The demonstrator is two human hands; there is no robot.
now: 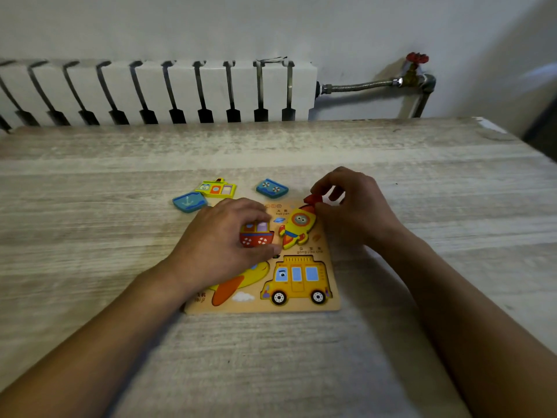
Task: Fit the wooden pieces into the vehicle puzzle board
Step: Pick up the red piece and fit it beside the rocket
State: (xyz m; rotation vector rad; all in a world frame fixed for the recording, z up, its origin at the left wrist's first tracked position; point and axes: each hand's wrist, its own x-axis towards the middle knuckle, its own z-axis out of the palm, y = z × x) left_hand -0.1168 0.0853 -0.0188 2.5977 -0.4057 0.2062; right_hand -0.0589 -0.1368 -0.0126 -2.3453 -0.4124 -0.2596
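The wooden puzzle board (330,300) lies flat on the table in front of me. A yellow bus (297,280) fills its lower right recess and a yellow rocket body (298,226) lies in the upper right. My right hand (352,206) pinches a red rocket-nose piece (312,199) at the rocket's tip. My left hand (223,245) rests over the board's left half, fingers on the red ship picture (256,236), and hides much of a yellow and orange plane (238,282). Three loose pieces lie beyond the board: a blue anchor piece (190,202), a yellow cabin piece (217,187) and a blue lifebuoy piece (272,187).
The pale wood-grain table (120,267) stretches wide on all sides. A white radiator (156,92) runs along the wall behind its far edge, with a metal pipe and red valve (417,58) at the right. The table's right edge falls away near the far right corner.
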